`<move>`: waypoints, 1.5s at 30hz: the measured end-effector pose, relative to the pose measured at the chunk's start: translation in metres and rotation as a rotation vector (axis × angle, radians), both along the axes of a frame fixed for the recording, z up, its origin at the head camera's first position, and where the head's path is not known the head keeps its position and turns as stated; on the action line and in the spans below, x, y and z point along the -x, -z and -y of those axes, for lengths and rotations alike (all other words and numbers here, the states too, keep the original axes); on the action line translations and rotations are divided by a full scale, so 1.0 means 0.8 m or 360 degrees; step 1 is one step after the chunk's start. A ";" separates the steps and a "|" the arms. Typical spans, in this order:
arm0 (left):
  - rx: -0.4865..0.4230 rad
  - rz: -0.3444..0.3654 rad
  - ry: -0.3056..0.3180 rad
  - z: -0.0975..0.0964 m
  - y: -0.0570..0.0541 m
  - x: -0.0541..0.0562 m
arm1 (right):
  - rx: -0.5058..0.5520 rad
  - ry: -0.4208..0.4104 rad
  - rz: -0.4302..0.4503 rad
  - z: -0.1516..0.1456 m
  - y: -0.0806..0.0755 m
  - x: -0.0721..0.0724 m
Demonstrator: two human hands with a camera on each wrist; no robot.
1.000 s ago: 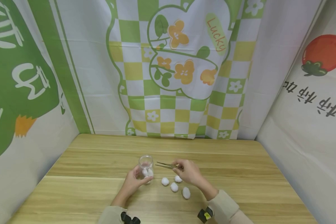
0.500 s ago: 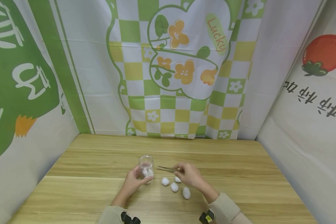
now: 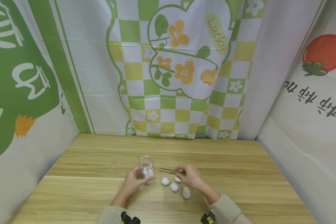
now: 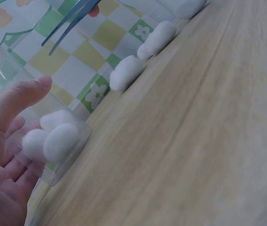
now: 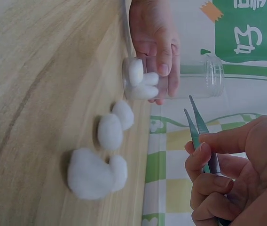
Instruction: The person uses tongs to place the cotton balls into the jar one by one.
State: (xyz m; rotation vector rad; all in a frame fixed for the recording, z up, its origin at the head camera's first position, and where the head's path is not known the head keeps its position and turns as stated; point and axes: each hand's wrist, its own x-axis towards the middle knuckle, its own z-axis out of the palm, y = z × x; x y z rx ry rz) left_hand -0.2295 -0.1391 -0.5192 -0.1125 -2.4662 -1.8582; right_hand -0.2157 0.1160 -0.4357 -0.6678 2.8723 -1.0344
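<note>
A clear jar (image 3: pixel 146 161) stands upright on the table, its mouth uncovered, with 3 cotton balls (image 5: pixel 145 84) at the bottom. My left hand (image 3: pixel 135 182) grips the jar, thumb on the near side and fingers round the back. To its right, my right hand (image 3: pixel 191 176) pinches metal tweezers (image 3: pixel 169 170) above the table. The tweezers' tips stand apart with nothing between them, pointing toward the jar. Below them several loose cotton balls (image 3: pixel 174 187) lie on the wood; the rearmost is partly hidden by the right hand in the head view.
The wooden table (image 3: pixel 100 155) extends to a checked curtain (image 3: pixel 173 118) at the back. Printed cloths hang along the left and right sides. Both sleeves carry small black devices near the table's front.
My right hand with the tweezers has moved slightly right and down, away from the jar. The left hand, the jar and the loose cotton balls look unmoved.
</note>
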 end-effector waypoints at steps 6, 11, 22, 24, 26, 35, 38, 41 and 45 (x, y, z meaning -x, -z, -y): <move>-0.0007 -0.0001 0.0006 0.000 0.000 0.000 | -0.0040 0.0010 0.0072 0.000 0.007 -0.002; -0.0012 -0.0003 0.0014 0.000 0.000 0.000 | -0.0082 0.0029 0.0106 0.000 0.016 -0.003; -0.0005 -0.0014 0.0012 0.000 -0.001 -0.001 | -0.0094 0.0044 0.0096 -0.003 0.025 -0.003; -0.0003 -0.0006 0.0007 0.000 -0.001 -0.001 | -0.0093 0.0040 0.0081 -0.004 0.025 -0.002; 0.0007 -0.0013 0.0008 0.000 -0.001 -0.002 | -0.0090 0.0039 0.0071 -0.004 0.026 -0.002; -0.0027 -0.0005 0.0015 -0.001 -0.002 -0.003 | -0.0117 0.0038 0.0082 -0.007 0.027 -0.003; -0.0014 -0.0011 0.0017 -0.001 -0.003 -0.003 | -0.0137 0.0034 0.0082 -0.008 0.027 -0.004; -0.0006 -0.0013 0.0011 -0.001 -0.004 -0.003 | -0.0148 0.0035 0.0088 -0.008 0.028 -0.004; 0.0006 -0.0023 0.0012 -0.001 -0.005 -0.004 | -0.0153 0.0060 0.0108 -0.009 0.030 -0.005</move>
